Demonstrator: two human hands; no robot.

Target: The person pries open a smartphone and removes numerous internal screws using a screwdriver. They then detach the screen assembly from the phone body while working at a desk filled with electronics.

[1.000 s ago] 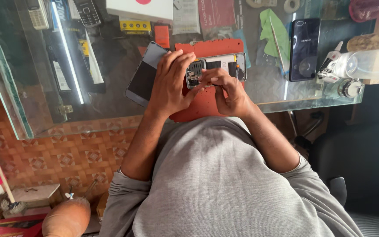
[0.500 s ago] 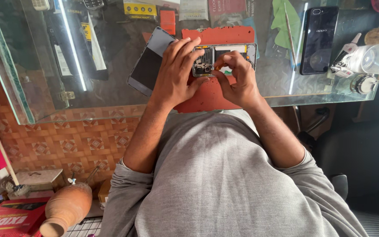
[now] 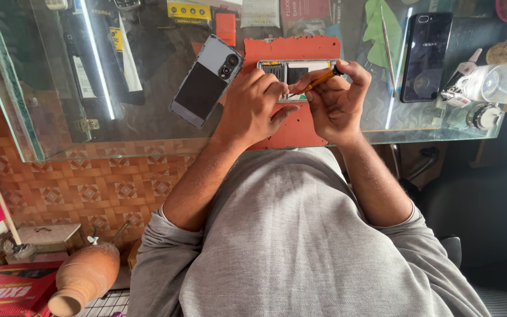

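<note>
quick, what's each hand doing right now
Left hand: fingers curled, pressing down on the opened phone on the red mat.
Right hand: closed on a small orange screwdriver, its tip at the phone.

- Plain grey T-shirt, soft knit, no print or marking.
- Short sleeves bunched in folds above the elbows.
- Left hand [image 3: 252, 107] and right hand [image 3: 337, 101] bare, without gloves, rings or watch.
</note>
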